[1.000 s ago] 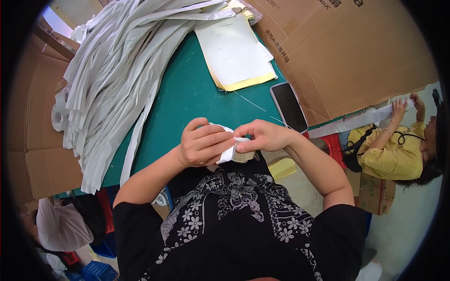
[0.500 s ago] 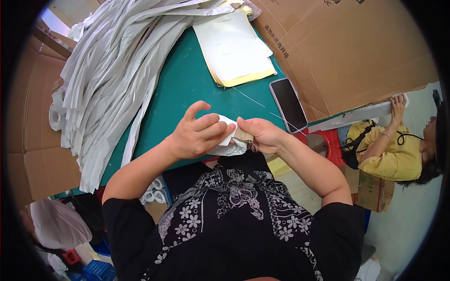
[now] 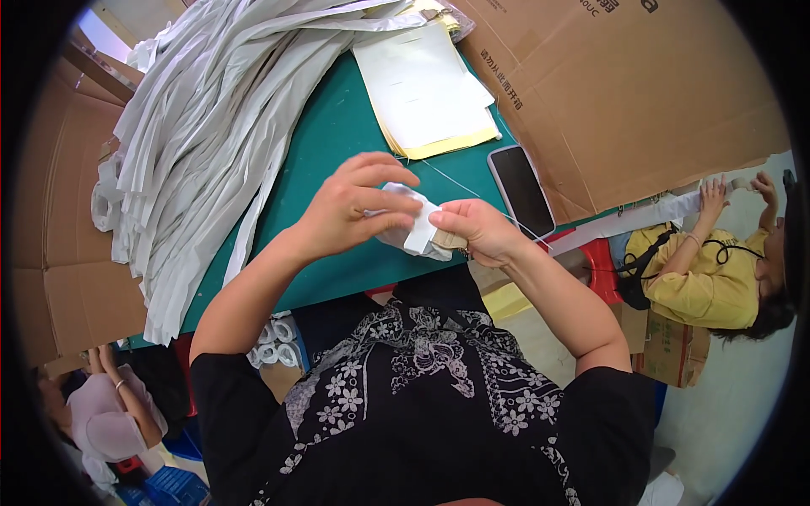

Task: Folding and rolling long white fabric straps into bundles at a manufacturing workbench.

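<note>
A white strip wound into a small bundle (image 3: pixel 418 236), with a tan tab at its right end, is held above the front edge of the green table. My right hand (image 3: pixel 483 232) is closed on that end, its thumb pressed on top. Over the bundle's left side, my left hand (image 3: pixel 354 207) has its fingers apart and bent, the tips at the white material. Whether those tips press on it is hard to see. Behind my left arm, a large heap of long white strips (image 3: pixel 219 110) covers the table's left side.
Stapled white and yellow sheets (image 3: pixel 426 93) and a phone (image 3: pixel 521 190) lie on the green table (image 3: pixel 325 126). Large cardboard (image 3: pixel 624 101) borders the right, more cardboard (image 3: pixel 76 228) the left. Rolled white strips (image 3: pixel 278 341) sit below the table. A person in yellow (image 3: pixel 700 270) handles a white strip; another person (image 3: pixel 114 413) sits lower left.
My left hand has opened from a curled shape and shifted up around the bundle. My right hand keeps its hold; the bundle has turned slightly. Both other people have moved their hands.
</note>
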{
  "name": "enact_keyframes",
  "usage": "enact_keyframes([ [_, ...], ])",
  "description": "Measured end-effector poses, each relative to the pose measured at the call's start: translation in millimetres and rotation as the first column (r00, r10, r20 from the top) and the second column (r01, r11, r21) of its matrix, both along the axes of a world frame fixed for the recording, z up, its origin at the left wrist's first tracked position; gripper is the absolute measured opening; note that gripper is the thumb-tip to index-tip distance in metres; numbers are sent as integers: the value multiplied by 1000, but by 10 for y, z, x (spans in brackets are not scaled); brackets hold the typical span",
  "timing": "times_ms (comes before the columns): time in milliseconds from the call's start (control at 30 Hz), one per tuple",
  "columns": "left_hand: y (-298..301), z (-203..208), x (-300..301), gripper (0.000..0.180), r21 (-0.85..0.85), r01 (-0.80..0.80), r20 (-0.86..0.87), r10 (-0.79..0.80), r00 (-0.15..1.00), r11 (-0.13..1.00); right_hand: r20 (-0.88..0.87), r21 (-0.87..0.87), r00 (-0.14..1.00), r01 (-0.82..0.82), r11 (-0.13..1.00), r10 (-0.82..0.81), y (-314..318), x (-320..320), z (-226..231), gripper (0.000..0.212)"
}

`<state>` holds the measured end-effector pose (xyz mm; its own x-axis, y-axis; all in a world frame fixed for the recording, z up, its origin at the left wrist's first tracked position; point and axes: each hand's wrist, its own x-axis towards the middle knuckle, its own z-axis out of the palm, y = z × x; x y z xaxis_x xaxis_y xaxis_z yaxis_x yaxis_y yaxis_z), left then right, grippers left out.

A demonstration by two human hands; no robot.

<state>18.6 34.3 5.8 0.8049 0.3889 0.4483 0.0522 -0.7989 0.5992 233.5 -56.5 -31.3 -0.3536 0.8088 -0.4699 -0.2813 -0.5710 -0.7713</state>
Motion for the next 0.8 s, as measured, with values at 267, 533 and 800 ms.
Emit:
enact_keyframes([
  [267, -75, 0, 93, 31, -49, 58, -58, -61, 996, 997, 35, 41, 999, -25, 999, 24, -18, 1, 33, 28],
  [533, -68, -6, 143, 21, 451, 109, -43, -101, 994, 886, -62, -21, 997, -54, 998, 52, -22, -71, 22, 29],
  [800, -93, -81, 110, 19, 619, 12, -31, 9, 999, 785, 23, 252, 993, 107, 962, -117, -125, -390, 115, 39],
])
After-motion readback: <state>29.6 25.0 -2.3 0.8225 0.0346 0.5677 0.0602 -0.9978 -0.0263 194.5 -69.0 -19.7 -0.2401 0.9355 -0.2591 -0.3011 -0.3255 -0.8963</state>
